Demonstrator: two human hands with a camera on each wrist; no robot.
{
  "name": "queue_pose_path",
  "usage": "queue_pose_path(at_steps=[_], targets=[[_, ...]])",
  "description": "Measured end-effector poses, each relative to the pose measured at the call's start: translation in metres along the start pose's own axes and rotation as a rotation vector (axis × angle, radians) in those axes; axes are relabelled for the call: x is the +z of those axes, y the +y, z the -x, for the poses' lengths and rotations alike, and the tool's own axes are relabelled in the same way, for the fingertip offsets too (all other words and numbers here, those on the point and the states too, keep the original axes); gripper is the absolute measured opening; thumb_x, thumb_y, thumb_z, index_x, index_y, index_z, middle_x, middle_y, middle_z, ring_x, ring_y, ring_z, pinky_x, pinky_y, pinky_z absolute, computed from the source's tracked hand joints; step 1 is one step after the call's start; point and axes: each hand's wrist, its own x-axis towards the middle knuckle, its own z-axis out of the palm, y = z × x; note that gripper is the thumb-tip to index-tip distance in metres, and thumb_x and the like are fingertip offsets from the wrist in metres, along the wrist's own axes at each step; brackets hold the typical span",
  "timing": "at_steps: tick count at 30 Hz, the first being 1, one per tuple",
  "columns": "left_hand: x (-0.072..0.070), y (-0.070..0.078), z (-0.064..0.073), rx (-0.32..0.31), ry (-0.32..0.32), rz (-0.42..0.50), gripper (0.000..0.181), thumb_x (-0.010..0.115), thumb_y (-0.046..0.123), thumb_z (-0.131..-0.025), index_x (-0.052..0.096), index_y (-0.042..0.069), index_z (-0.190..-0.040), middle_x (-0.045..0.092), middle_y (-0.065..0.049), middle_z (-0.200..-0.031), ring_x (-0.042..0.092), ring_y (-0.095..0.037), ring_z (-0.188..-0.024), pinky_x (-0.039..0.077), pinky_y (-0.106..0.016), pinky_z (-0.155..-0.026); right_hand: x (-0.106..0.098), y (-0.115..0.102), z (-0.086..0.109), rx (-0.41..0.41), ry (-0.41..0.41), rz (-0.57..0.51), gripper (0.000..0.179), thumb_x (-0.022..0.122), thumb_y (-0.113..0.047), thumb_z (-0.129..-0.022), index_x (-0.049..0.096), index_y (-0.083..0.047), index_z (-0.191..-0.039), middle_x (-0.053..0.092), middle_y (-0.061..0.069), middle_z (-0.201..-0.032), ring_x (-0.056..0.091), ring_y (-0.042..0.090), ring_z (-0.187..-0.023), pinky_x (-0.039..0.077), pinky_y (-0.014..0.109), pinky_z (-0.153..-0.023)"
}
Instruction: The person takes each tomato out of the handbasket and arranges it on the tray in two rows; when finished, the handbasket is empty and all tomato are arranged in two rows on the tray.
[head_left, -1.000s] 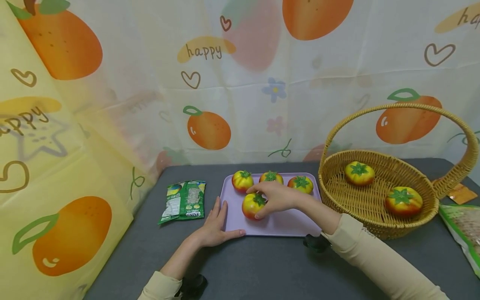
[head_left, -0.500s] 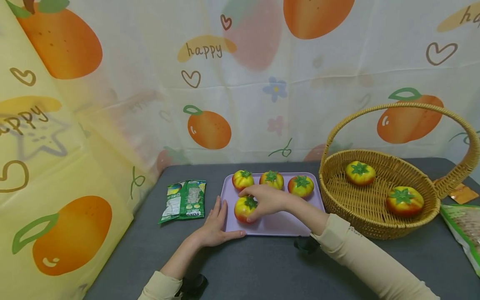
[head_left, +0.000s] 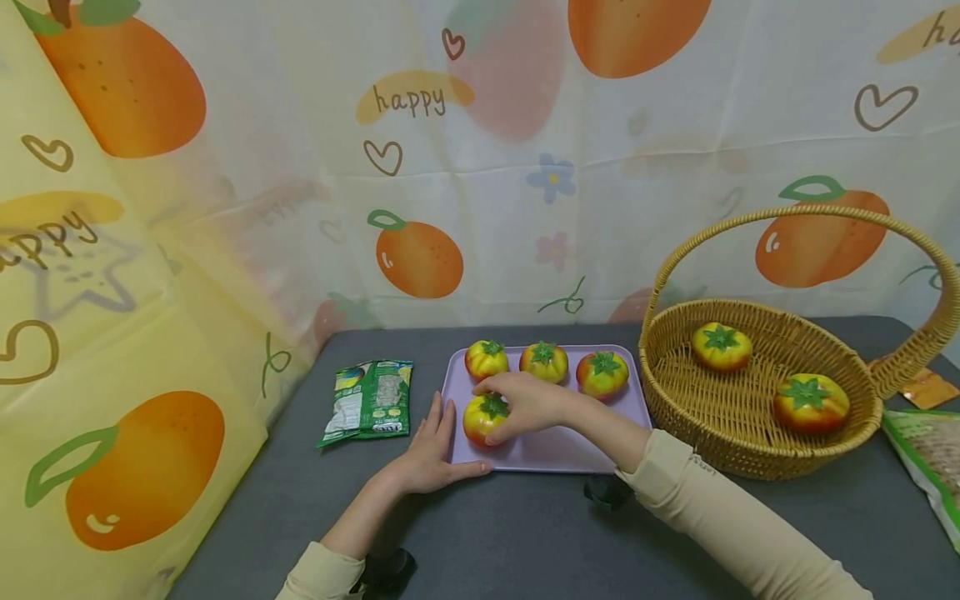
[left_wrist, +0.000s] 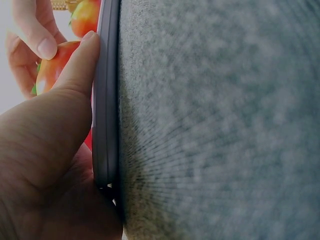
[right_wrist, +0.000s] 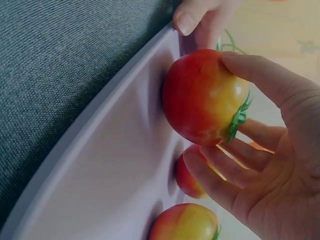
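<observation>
A lilac tray (head_left: 573, 450) lies on the table, with three red-and-yellow tomatoes along its back side, among them the back left tomato (head_left: 486, 360) and the back right tomato (head_left: 602, 377). My right hand (head_left: 528, 404) holds another tomato (head_left: 480, 423) at the tray's front left. In the right wrist view the thumb is on one side of this held tomato (right_wrist: 200, 95) and the fingers curve round its other side, its green leafy top facing the palm. My left hand (head_left: 423, 458) rests at the tray's left corner, fingers straight along the side and thumb along the front edge.
A wicker basket (head_left: 712, 433) with a tall handle stands right of the tray, holding two tomatoes. Left of the tray lies a green snack packet (head_left: 367, 402). A green-edged bag (head_left: 930, 454) and an orange packet (head_left: 928, 388) are at the far right. Printed cloth hangs behind.
My right hand has moved left with the tomato, bringing it from the tray's middle to its front left, near my left hand. The left hand has stayed in place.
</observation>
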Motion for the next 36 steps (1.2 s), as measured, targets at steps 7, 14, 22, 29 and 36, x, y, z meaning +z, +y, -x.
queue_pose_path(at_steps=[7, 14, 22, 29, 36], targets=[[0.004, -0.006, -0.004, 0.004, 0.015, 0.008, 0.121, 0.069, 0.066, -0.076, 0.004, 0.003, -0.155, -0.014, -0.018, -0.161, 0.001, -0.047, -0.144, 0.006, -0.06, -0.113, 0.001, 0.0, 0.002, -0.014, 0.012, 0.001, 0.065, 0.078, -0.032, -0.083, 0.053, -0.005, -0.136, 0.057, 0.007, -0.134, 0.052, 0.021, -0.119, 0.038, 0.039, -0.106], [0.002, -0.001, -0.001, 0.002, 0.009, -0.004, 0.12, 0.069, 0.066, -0.077, 0.006, 0.0, -0.155, -0.013, -0.02, -0.16, 0.003, -0.048, -0.144, 0.006, -0.061, -0.113, -0.002, 0.001, 0.008, -0.026, 0.045, -0.049, 0.067, 0.077, -0.032, -0.084, 0.051, -0.002, -0.138, 0.055, 0.011, -0.138, 0.051, 0.023, -0.124, 0.038, 0.041, -0.106], [-0.002, 0.007, 0.005, 0.033, 0.019, 0.015, 0.119, 0.069, 0.064, -0.078, 0.009, -0.005, -0.154, -0.009, -0.025, -0.16, 0.005, -0.051, -0.143, 0.006, -0.063, -0.112, -0.012, 0.003, 0.021, -0.021, 0.087, -0.101, 0.064, 0.077, -0.027, -0.085, 0.05, -0.003, -0.139, 0.053, 0.011, -0.139, 0.052, 0.029, -0.122, 0.047, 0.045, -0.096], [-0.002, 0.006, 0.005, 0.024, 0.021, 0.015, 0.119, 0.069, 0.065, -0.077, 0.01, -0.004, -0.154, -0.008, -0.025, -0.16, 0.006, -0.052, -0.142, 0.007, -0.064, -0.111, -0.022, 0.005, 0.037, 0.003, 0.136, -0.107, 0.064, 0.077, -0.03, -0.085, 0.052, -0.005, -0.138, 0.057, 0.01, -0.128, 0.057, 0.03, -0.106, 0.05, 0.041, -0.088], [0.001, 0.002, 0.002, 0.017, 0.026, 0.005, 0.122, 0.067, 0.069, -0.075, 0.008, -0.001, -0.155, -0.01, -0.022, -0.16, 0.005, -0.051, -0.143, 0.006, -0.062, -0.112, -0.034, 0.01, 0.058, 0.023, 0.178, -0.131, 0.063, 0.076, -0.031, -0.086, 0.051, -0.007, -0.139, 0.052, 0.013, -0.14, 0.054, 0.032, -0.121, 0.049, 0.047, -0.093]])
